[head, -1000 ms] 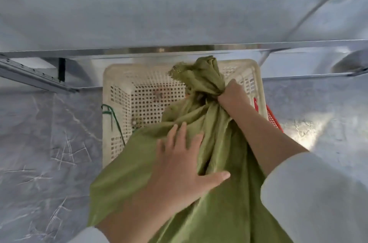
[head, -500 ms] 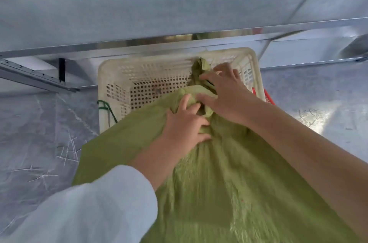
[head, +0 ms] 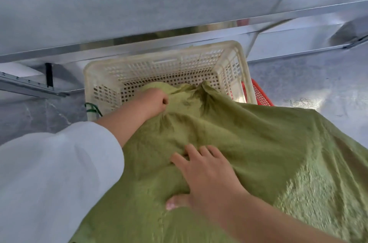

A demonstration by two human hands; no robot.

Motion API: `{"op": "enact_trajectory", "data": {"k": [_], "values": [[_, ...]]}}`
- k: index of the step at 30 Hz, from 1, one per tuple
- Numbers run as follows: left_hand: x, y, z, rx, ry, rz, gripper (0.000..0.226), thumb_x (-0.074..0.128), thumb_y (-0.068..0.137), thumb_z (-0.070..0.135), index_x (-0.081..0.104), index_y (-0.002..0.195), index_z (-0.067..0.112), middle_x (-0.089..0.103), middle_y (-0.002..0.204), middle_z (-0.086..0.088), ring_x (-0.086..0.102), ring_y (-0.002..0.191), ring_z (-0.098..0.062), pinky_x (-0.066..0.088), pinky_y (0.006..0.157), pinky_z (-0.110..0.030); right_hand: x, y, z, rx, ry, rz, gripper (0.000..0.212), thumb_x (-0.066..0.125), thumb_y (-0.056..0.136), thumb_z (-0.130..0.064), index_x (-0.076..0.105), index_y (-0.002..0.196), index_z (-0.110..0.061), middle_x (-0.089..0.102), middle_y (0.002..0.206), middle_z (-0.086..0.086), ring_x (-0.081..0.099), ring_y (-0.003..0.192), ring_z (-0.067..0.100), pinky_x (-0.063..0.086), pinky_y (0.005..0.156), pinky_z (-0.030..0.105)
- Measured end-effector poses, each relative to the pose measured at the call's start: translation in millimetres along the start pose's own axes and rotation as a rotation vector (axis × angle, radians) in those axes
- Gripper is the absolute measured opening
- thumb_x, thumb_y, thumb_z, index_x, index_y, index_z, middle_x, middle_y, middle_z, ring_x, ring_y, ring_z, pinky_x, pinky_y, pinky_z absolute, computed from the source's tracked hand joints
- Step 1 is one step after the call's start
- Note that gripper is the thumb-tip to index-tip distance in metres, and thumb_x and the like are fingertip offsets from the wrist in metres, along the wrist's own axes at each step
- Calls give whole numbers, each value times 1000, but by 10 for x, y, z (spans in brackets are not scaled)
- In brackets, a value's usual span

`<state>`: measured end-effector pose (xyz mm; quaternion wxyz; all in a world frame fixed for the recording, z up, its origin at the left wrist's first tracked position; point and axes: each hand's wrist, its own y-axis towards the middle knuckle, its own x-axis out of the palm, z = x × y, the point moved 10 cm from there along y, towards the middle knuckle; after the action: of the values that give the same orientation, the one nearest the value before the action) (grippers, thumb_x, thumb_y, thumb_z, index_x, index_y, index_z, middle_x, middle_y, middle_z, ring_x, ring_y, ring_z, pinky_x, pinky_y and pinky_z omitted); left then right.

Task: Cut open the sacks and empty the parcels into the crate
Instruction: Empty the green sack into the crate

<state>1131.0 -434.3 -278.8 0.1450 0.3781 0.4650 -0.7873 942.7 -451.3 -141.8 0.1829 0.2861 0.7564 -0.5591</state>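
We see soft, cool, even light with faint shadows. Glare whitens the grey marbled floor [head: 306,101] at right, and the crinkled olive-green woven sack [head: 310,189] shines at lower right. The bare right forearm [head: 278,222] blurs; the wide lens bows the galvanised metal beam [head: 179,15].

A grey marbled floor [head: 310,87] lies under a broad metal beam [head: 179,13]. A red mesh basket [head: 260,95] shows in part at the right. At the left are a green cord [head: 92,108], a black bracket [head: 48,74] and a steel rail [head: 25,86].
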Motion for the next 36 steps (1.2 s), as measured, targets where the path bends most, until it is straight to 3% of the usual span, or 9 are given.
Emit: {"op": "enact_trajectory", "data": {"k": [6, 9, 14, 17, 21, 25, 27, 31, 36], "values": [[-532, -625, 46, 52, -143, 114, 21, 56, 94, 26, 67, 112, 29, 64, 125, 4, 67, 84, -7, 52, 77, -26, -572, 474, 114, 41, 158, 59, 32, 64, 83, -51, 50, 70, -25, 62, 88, -8, 61, 87, 16, 50, 85, 35], [-849, -1140, 132, 104, -273, 196, 19, 54, 95, 32, 65, 110, 33, 60, 123, 16, 59, 61, 11, 38, 58, -8, -794, 729, 200, 99, 84, 92, 31, 67, 83, -47, 49, 69, -26, 59, 83, -8, 61, 87, 16, 54, 81, 35], [-1053, -2007, 293, 166, -411, 133, 45, 44, 79, 76, 50, 118, 54, 41, 111, 44, 31, 91, 38, 25, 76, -5, -1304, 1153, 453, 232, -140, 198, 38, 68, 80, -48, 54, 89, -15, 57, 80, -2, 58, 77, 17, 48, 78, 31], [-730, -2323, 425, 181, -369, 32, 84, 42, 57, 95, 18, 132, 66, 19, 132, 43, 27, 120, 20, 38, 96, -30, -1792, 1319, 727, 359, -197, 353, 31, 69, 86, -37, 57, 102, -13, 47, 72, -1, 52, 76, 18, 36, 76, 32], [19, -2084, 176, 51, -63, -81, 120, 57, 60, 83, -14, 146, 42, -8, 159, 4, -3, 147, -23, 8, 118, -50, -2130, 1341, 904, 444, -2, 445, 28, 60, 92, -17, 59, 120, -12, 59, 103, 4, 59, 99, 26, 40, 75, 33], [310, -1655, -271, -99, -44, -50, 96, 51, 82, 68, 11, 152, 18, 12, 160, -6, 13, 147, -24, 13, 120, -40, -1665, 1067, 459, 63, 260, 266, 37, 61, 89, -42, 57, 123, -28, 59, 126, -4, 60, 108, 17, 49, 96, 40], [248, -1497, -306, -85, -2, 63, 85, 48, 87, 63, 19, 150, 15, 26, 156, -7, 24, 143, -23, 18, 119, -40, -1303, 823, 494, 2, 48, 211, 64, 63, 78, -61, 46, 134, -34, 47, 140, -6, 49, 125, 19, 35, 109, 46], [160, -1451, -334, -67, 158, 132, 113, 26, 65, 93, 21, 149, 16, 38, 148, -7, 30, 139, -28, 5, 118, -48, -593, 514, 1322, 188, -389, 29, 120, 68, 61, -74, 3, 152, -32, 19, 158, -5, 14, 147, 18, 5, 120, 47], [286, -1524, -648, -73, 355, 29, 118, 8, 57, 98, 47, 135, 19, 49, 137, -1, 33, 136, -25, -11, 113, -56, -242, 363, 2089, 501, 27, 90, 107, 65, 76, -63, 2, 153, -24, 42, 149, 5, 36, 139, 25, 35, 106, 47]]}}
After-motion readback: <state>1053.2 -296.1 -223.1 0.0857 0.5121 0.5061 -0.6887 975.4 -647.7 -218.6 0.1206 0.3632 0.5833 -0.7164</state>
